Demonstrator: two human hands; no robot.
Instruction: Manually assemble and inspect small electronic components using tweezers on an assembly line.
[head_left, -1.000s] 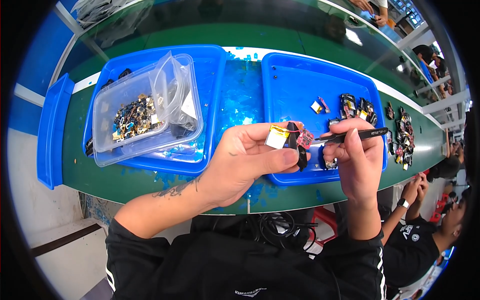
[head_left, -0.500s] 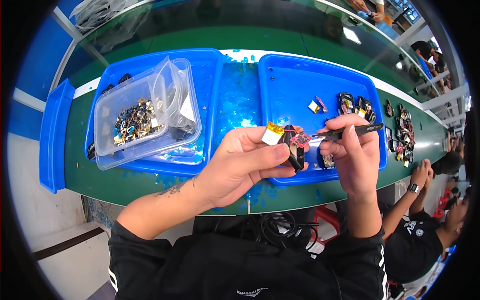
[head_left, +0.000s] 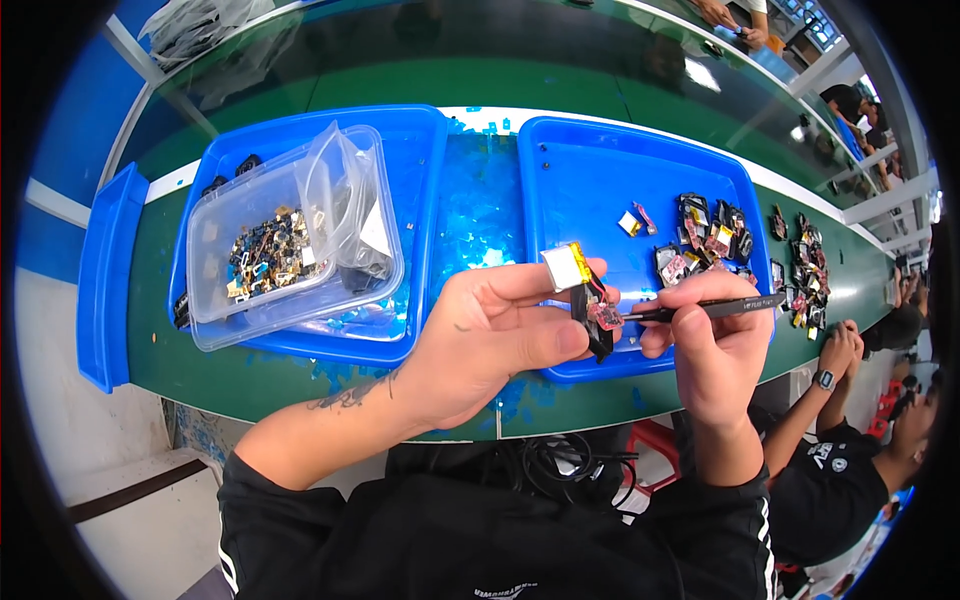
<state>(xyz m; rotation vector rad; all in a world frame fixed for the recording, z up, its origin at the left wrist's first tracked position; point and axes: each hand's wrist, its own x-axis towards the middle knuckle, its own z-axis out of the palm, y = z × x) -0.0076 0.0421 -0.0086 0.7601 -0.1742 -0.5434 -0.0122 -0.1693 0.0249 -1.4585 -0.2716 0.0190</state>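
My left hand [head_left: 490,335] is closed on a small black plastic housing [head_left: 590,330], pinched between thumb and fingers. A white and yellow battery pouch [head_left: 567,267] sticks up above the fingertips, and thin red wires run down from it. At the housing's right side is a little red circuit board [head_left: 605,316]. Black tweezers [head_left: 705,308] lie in the pinch of my right hand [head_left: 715,345], their pale tips at the board's right edge. Whether the tips grip the board, I cannot tell.
The right blue tray [head_left: 600,150] holds several similar units [head_left: 710,235] and a loose battery [head_left: 629,222]. In the left blue tray [head_left: 425,180], a clear plastic box [head_left: 210,215] contains small metal parts. More units [head_left: 808,270] lie on the green bench at right, near another person's hands [head_left: 842,350].
The battery pouch has tilted over to the right, and the circuit board sits lower against the housing. My right hand has moved down and slightly right, with the tweezers still in it.
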